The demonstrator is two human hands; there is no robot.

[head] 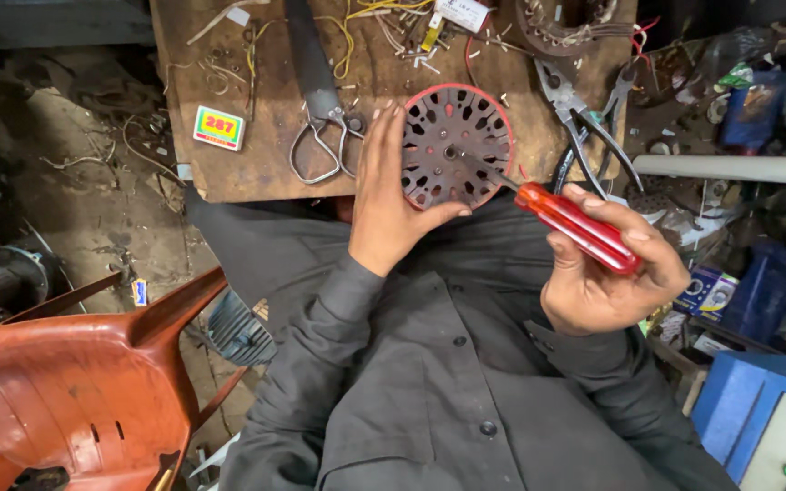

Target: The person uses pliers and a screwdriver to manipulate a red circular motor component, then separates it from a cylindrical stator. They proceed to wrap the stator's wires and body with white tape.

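My left hand grips a round dark red slotted metal disc by its left edge and holds it upright over the near edge of a wooden board. My right hand is closed around the red transparent handle of a screwdriver. The screwdriver's thin shaft points up and left, and its tip sits at the hole in the centre of the disc.
On the board lie scissors, pliers, a small colourful box, wire scraps and a wound coil ring. An orange plastic chair stands lower left. A blue machine sits lower right, with cluttered boxes beyond it.
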